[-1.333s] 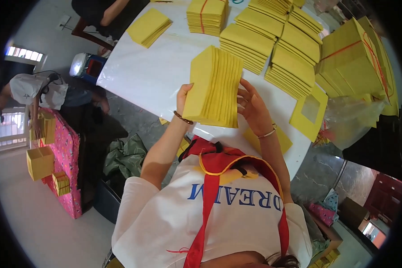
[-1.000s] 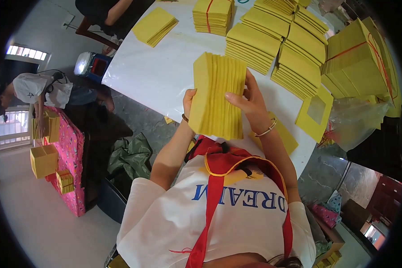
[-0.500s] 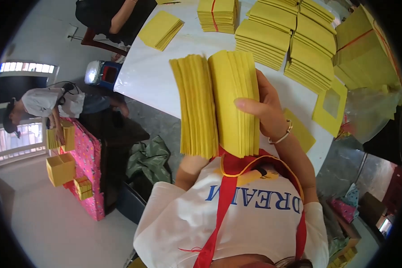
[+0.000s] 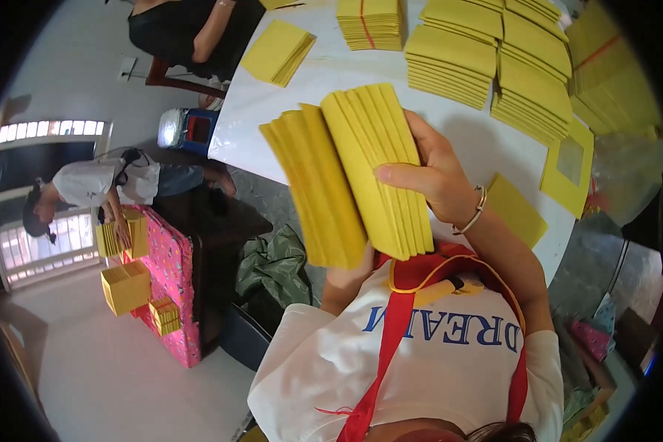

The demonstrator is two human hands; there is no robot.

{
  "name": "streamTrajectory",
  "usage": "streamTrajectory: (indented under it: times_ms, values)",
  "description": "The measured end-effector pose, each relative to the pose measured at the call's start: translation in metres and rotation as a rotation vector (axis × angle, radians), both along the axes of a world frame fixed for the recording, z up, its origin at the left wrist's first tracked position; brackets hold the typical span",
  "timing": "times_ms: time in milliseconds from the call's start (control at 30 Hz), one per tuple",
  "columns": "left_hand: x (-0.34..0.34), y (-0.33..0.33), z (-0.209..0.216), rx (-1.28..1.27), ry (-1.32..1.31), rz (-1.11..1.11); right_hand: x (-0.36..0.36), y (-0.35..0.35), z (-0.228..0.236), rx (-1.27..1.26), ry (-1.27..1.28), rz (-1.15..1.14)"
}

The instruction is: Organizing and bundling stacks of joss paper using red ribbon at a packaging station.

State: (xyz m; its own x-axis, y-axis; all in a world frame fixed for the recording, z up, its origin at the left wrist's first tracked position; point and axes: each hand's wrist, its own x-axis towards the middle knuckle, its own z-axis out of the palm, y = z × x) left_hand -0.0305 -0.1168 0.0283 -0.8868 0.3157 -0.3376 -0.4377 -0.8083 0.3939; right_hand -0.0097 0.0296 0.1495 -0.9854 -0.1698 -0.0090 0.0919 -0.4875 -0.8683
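In front of my chest, above the table edge, I hold two thick bundles of yellow paper envelopes side by side. My right hand (image 4: 427,173) grips the right bundle (image 4: 376,169), its thumb across the front and the fingers behind the far edge. The left bundle (image 4: 309,184) leans to the left, its folded edges fanned and slightly blurred. Behind its lower end, my left hand (image 4: 353,274) shows only near the wrist; its fingers are hidden, and the bundle rests in it. The two bundles meet along a narrow gap.
Stacked yellow envelopes (image 4: 449,62) fill the far right of the white table (image 4: 250,136). A red-banded stack (image 4: 370,26), a small pile (image 4: 278,51) and a windowed yellow sheet (image 4: 569,166) lie there too. Other people sit at the far left and by a pink-covered table (image 4: 173,272).
Both bundles have tilted, their tops swinging to the left. The left bundle has spread and dropped slightly lower. The whole view has shifted, so the table and room appear further right.
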Motion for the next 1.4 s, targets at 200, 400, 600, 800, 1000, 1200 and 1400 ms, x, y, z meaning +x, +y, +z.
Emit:
streamTrajectory:
  times_ms: [200, 400, 600, 800, 1000, 1200, 1400]
  values:
    - [-0.05, -0.067, -0.038, 0.222, 0.292, -0.075, 0.012, 0.003, -0.041, 0.042, -0.237, -0.145]
    - [-0.122, -0.179, -0.054, -0.23, 0.072, 0.25, 0.03, 0.033, -0.067, 0.038, -0.391, -0.069]
    - [-0.163, -0.204, -0.047, -0.363, 0.092, 0.182, 0.039, 0.048, -0.081, 0.015, -0.478, -0.138]
    - [-0.19, -0.206, -0.041, -0.295, 0.12, 0.275, 0.041, 0.047, -0.088, -0.014, -0.488, -0.168]
    - [-0.206, -0.214, -0.044, -0.467, 0.15, 0.209, 0.044, 0.05, -0.098, -0.046, -0.551, -0.209]
    - [-0.212, -0.201, -0.019, -0.397, 0.191, -0.081, 0.038, 0.045, -0.105, -0.078, -0.553, -0.202]
    - [-0.245, -0.203, 0.007, -0.857, 0.278, -0.453, 0.037, 0.037, -0.108, -0.065, -0.586, -0.19]
